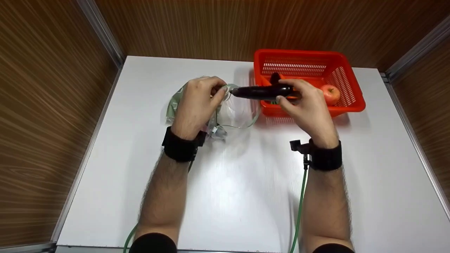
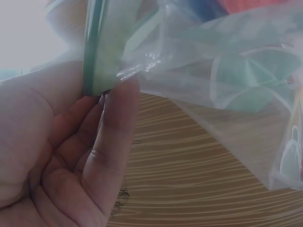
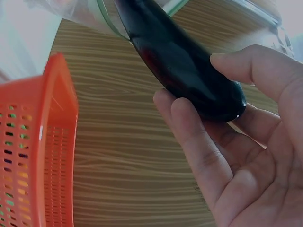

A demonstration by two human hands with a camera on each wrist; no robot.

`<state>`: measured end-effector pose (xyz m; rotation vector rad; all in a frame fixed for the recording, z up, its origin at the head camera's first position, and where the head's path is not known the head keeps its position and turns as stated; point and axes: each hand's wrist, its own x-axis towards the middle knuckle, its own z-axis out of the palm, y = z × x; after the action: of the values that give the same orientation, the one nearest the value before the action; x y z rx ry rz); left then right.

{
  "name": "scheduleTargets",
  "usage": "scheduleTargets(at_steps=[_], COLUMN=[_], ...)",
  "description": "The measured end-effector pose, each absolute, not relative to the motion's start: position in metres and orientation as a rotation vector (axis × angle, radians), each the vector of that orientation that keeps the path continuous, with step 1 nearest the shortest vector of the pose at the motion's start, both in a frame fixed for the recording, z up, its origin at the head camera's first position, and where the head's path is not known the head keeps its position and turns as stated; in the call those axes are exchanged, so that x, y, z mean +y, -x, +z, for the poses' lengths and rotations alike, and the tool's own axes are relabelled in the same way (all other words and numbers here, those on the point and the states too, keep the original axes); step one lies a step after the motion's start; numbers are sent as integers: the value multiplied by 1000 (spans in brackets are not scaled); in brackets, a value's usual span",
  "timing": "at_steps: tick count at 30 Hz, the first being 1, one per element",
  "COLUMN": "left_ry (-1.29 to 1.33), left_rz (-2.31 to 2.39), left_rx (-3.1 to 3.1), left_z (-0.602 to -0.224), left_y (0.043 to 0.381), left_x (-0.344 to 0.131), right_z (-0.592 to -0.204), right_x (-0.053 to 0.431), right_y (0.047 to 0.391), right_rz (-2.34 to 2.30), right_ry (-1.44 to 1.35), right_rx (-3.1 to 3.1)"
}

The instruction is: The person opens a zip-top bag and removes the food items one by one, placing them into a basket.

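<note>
My right hand (image 1: pixel 311 105) grips a glossy dark eggplant (image 1: pixel 260 92) by its thick end, thumb on one side and fingers on the other. The eggplant lies nearly level, its narrow end pointing left. With thumb and forefinger, my left hand (image 1: pixel 198 102) pinches the green rim of a clear plastic bag (image 2: pixel 246 75) with green printed patterns. In the right wrist view, the eggplant's narrow end (image 3: pixel 135 14) reaches into the bag's mouth, between its green edges. Most of the bag hangs behind my left hand in the head view.
A red plastic basket (image 1: pixel 302 52) stands at the back right, below and behind my right hand. Inside are an apple (image 1: pixel 331 94), a dark rounded item (image 1: pixel 275 78) and some orange pieces. Wood-grain panels enclose the white table (image 1: pixel 232 196). Green cables run from both wrist cameras.
</note>
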<state>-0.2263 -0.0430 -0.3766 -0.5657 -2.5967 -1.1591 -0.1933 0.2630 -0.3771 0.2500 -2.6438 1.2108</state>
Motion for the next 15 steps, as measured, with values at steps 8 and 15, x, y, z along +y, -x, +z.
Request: scheduleTargets(at_steps=[8,15], left_ry=[566,556], left_rz=[-1143,-1143], left_rx=[-2603,-2601], left_z=[-377,-376], left_y=[227,227], left_x=[-44,-44], right_z=[-371,-369], right_x=[276,290], right_y=[190,187], right_rz=[1250,1222], right_ry=[-163,-106], right_rx=[-2629,-2600])
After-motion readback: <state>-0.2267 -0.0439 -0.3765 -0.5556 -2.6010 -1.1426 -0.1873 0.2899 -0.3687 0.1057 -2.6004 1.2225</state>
